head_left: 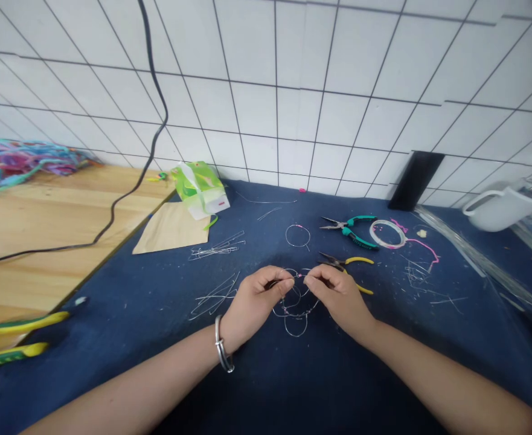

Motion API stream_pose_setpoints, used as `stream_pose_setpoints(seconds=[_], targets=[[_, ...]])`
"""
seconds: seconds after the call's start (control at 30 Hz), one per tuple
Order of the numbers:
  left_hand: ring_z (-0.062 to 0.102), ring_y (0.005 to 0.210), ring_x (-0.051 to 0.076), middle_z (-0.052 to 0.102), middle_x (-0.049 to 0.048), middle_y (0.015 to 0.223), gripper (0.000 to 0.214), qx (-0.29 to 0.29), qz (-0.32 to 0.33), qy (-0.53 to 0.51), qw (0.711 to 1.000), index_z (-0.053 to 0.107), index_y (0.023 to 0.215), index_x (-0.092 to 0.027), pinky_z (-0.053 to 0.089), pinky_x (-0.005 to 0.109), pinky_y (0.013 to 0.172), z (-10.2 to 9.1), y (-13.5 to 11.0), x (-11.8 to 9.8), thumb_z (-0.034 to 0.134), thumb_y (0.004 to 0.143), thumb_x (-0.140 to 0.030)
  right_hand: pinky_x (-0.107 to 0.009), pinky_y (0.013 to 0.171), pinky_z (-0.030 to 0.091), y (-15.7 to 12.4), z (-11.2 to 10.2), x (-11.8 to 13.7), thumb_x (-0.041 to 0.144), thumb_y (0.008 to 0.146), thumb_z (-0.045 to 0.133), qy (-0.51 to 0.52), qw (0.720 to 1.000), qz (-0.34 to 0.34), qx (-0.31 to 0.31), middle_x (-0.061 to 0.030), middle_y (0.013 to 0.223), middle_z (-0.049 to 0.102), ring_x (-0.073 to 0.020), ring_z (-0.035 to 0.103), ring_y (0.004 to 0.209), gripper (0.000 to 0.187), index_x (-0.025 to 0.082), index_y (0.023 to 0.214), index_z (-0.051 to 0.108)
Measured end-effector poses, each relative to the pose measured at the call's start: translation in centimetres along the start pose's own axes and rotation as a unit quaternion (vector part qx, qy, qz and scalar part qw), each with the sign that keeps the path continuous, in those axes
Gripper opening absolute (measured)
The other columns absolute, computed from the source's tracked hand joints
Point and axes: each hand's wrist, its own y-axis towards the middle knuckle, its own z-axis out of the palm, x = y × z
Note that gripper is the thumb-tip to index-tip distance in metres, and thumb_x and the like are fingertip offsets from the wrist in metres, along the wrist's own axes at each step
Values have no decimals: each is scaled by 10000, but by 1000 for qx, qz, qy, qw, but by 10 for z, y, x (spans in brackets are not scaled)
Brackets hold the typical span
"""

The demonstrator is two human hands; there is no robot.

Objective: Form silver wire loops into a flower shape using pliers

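White square tiles with dark joints form the wall (299, 109) behind a counter (256, 386) covered in dark blue. At centre, the 2 hands face each other, thumbs and fingers pinched: the left hand (259, 293) and the right hand (340, 296) both grip the beaded wire loops (295, 335), with a pink bead (299, 275) between the fingertips. The loops hang just below the hands. Beyond them lies a separate wire ring (298, 246). To the right are teal-handled long-nose pliers (360, 241), yellow-handled pliers (360, 260) partly behind the right hand, and a round dish (387, 246) containing pink beads. To the left lie 2 groups of bent wires (218, 248), near a green-and-white packet (200, 187).
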Motion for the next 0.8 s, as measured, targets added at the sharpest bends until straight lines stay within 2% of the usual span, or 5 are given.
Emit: stream_pose_setpoints(seconds=[0.3,0.43,0.53,0.63,0.8], targets=[[497,709,135,562,17,756,117,12,26,37,999,617,786,-176,407,257,660,0,0,2,546,808,-267,-232,579,357,-1,0,-3,243,791,493,71,997,42,11,21,611,502,-109,456,606,178,171,645,563],[475,649,117,537,-3,685,131,20,11,16,1000,599,769,-169,393,241,619,-2,0,1,542,813,-280,-235,591,373,1,0,-6,282,811,483,100,994,44,30,21,634,509,-106,462,610,175,174,698,560],[452,598,103,513,-17,648,161,0,-13,-26,1000,577,775,-166,384,229,585,-2,1,1,531,820,-313,-229,593,376,1,0,-4,304,785,533,90,995,34,39,26,685,500,-102,450,624,121,186,798,554],[450,588,99,512,-19,651,171,-24,-27,-60,998,562,784,-164,384,225,581,-3,0,0,537,815,-330,-226,586,376,0,0,-1,279,767,549,58,996,33,52,27,688,494,-100,443,619,95,188,793,547],[472,611,106,533,-7,659,147,10,-25,-75,997,565,784,-160,391,233,600,-6,-1,-2,516,827,-291,-222,563,357,-1,-2,-1,279,803,490,31,998,35,41,29,645,459,-99,418,598,131,185,726,540]])
